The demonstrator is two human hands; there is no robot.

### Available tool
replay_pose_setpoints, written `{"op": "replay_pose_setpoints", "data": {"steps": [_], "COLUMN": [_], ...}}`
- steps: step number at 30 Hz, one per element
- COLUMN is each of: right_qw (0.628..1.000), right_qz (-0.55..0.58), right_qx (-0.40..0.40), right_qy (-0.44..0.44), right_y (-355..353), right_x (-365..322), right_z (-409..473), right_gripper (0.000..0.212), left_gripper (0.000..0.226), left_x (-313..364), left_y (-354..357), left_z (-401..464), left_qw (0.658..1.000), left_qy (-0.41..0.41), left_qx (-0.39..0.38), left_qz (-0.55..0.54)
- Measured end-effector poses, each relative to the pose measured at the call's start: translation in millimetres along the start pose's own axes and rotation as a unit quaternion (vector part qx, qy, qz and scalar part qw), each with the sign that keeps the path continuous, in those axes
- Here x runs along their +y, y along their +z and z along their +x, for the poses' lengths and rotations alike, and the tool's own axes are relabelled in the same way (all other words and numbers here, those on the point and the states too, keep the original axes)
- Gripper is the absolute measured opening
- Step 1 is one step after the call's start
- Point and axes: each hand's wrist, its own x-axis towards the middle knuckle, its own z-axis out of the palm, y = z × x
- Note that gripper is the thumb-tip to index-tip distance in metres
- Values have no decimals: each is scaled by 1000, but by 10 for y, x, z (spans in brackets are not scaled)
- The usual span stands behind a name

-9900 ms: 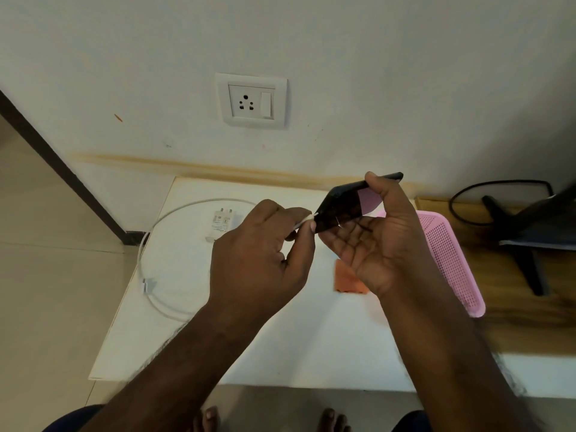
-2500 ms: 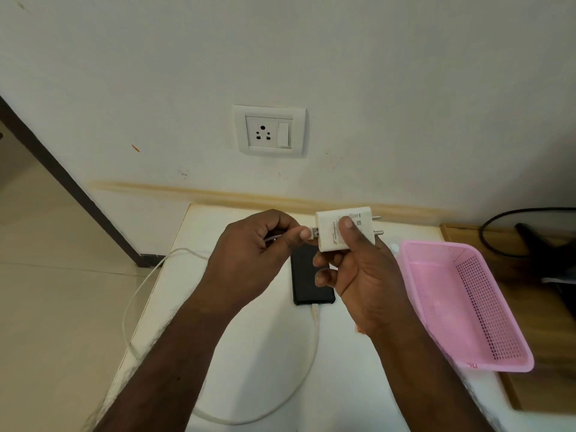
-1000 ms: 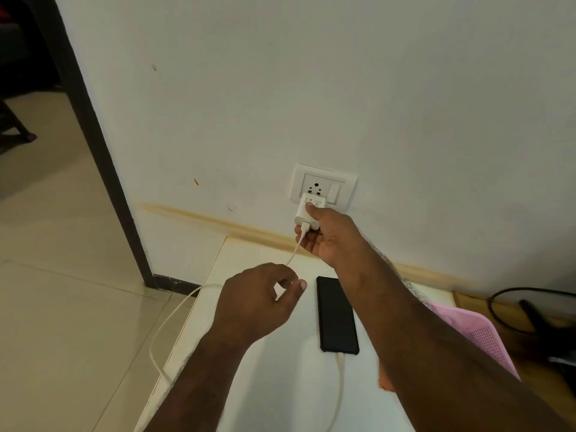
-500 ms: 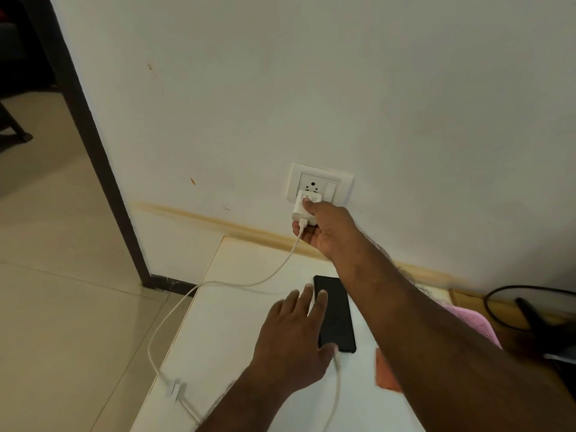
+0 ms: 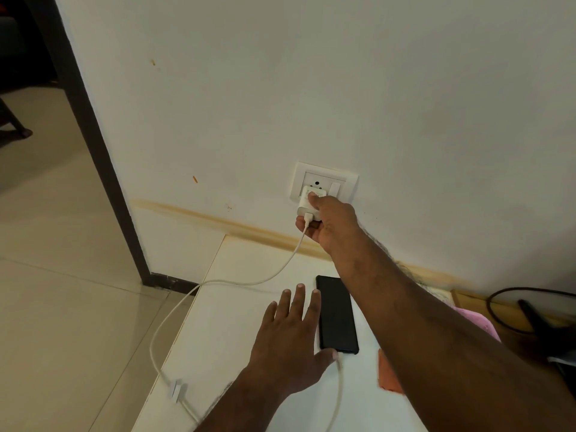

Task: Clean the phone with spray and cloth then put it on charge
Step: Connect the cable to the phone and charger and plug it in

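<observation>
Phone flat on white bench, cable plugged into its near end. Right hand grips charger at wall socket, far side. Left hand flat, fingers spread, on bench just left of phone, thumb by the plug. Orange cloth to the right.

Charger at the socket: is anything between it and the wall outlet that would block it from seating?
Nothing visible does. The right hand holds the charger against the socket, with no object between them. How deep the pins sit cannot be seen. The cable hangs clear below.
</observation>
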Motion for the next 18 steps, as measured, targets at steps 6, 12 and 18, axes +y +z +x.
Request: {"op": "replay_pose_setpoints", "data": {"steps": [6,12,18], "right_qw": [1000,999,998], "right_qz": [-5,-10,-16], "right_qx": [-8,-29,-53], "right_qy": [10,21,40], "right_y": [-18,-55,-85], "right_x": [-90,-109,-148], "right_z": [9,11,4], "right_gripper": [28,25,32], "left_gripper": [95,92,93], "left_x": [-11,-45,-118], "left_y": [-38,-46,18], "left_z": [-11,3,-57], "left_qw": [1000,999,984], "left_qy": [-10,-15,-47], "left_qx": [-17,-44,-165], "left_qz": [13,27,58]}}
